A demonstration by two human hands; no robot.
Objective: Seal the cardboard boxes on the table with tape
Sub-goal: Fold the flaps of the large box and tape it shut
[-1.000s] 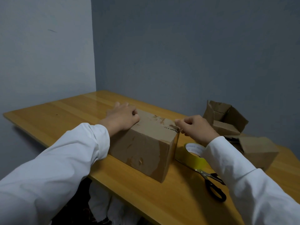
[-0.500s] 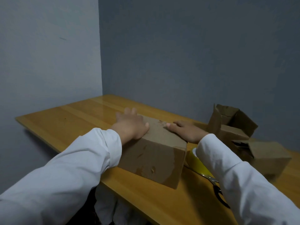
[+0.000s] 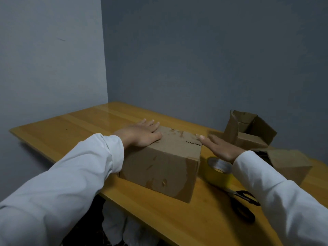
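A closed brown cardboard box [image 3: 165,167] lies near the front edge of the wooden table [image 3: 71,126]. My left hand [image 3: 142,134] rests flat on the left part of its top, fingers straight. My right hand [image 3: 220,147], fingers straight and a little blurred, is at the box's right top edge, its fingertips near the far right corner. A roll of yellow tape [image 3: 219,172] lies on the table just right of the box, under my right wrist. Black-handled scissors [image 3: 244,203] lie in front of the roll.
An open cardboard box [image 3: 246,132] with raised flaps stands at the back right by the wall. A smaller closed box [image 3: 287,164] sits in front of it at the right. Grey walls border the table at the back and left.
My right hand has slid off the box top to the box's right edge. Its fingers, curled a second ago, are straight. My left hand flattened and stayed on the box. The camera tilted up.
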